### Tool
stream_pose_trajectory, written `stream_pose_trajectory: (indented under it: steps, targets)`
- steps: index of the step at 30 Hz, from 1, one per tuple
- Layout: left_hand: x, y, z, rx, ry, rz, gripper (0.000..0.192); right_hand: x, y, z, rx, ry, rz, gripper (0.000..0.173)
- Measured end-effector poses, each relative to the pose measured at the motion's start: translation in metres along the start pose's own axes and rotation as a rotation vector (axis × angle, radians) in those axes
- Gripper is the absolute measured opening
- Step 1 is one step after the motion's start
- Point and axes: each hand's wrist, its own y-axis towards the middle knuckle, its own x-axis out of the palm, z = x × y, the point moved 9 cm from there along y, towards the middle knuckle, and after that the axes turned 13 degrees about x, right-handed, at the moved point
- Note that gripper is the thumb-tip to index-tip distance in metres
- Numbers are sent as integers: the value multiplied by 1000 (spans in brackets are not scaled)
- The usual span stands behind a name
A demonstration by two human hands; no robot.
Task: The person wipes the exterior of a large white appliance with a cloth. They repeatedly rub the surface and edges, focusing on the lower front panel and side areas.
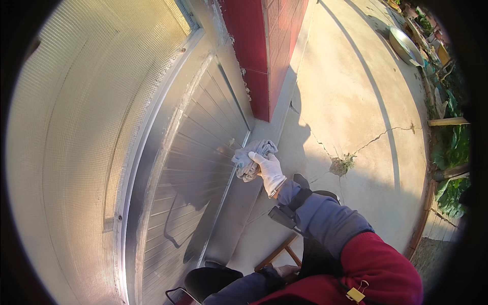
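Note:
My right hand, in a white glove, grips a crumpled grey cloth. The cloth is at the lower edge of a ribbed metal door panel, above a grey sill; whether it presses on the panel cannot be told. Low in the view, my left hand is bare and partly hidden by my sleeve and clothing. It lies close to a wooden frame, perhaps part of a stool; its fingers are too hidden to show a grip.
Mesh-like translucent sheeting covers the door's other part. A red tiled wall corner juts out beyond the panel. Cracked concrete ground spreads to the right, with a metal basin and leafy plants along its edge.

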Motion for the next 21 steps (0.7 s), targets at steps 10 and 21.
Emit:
stream_pose_trajectory:
  steps: [10,21]
  targets:
    - [-34,-43,90,521,998,603,42,-18,-59,-39,-131,-21,-128,31]
    - [87,-316,203,1380,978,817,36,-9,-84,-77,-272,-35,-210,35]
